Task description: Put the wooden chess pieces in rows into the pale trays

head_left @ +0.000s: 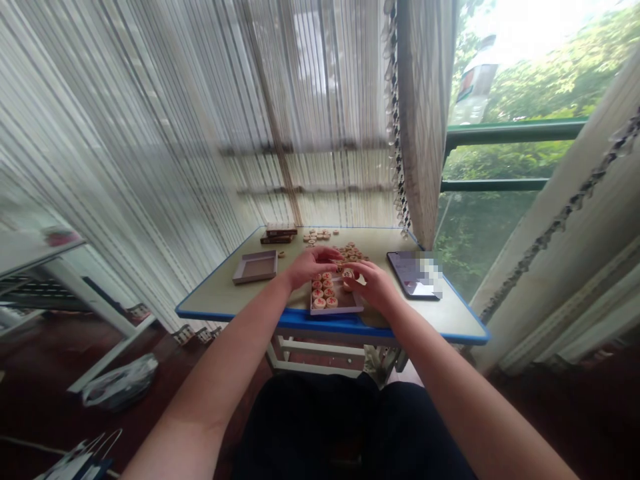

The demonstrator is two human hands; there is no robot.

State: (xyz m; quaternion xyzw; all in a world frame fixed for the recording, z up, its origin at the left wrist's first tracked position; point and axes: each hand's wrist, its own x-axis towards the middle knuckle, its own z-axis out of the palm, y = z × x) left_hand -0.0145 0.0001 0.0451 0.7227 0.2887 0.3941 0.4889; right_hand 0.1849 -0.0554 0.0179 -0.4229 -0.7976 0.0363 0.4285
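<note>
I see right hand [373, 283] pinching one round wooden chess disc [348, 273] over shallow white tray [351, 302], roughly half filled | left hand [313, 262] over loose discs [354, 253] just behind the tray, grip unclear | many lie outside it

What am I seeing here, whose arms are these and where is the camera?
There is no machine: these are a person's two bare arms, filmed by one camera worn on their head, looking forward and down. That is why the arms come in from the bottom edge. On the blue-edged table a shallow tray holds rows of round wooden discs with red marks. The right hand pinches one disc over the tray's far end. The left hand reaches to the loose discs behind it; whether it grips one is unclear. An empty tray lies to the left, a phone to the right.
</note>
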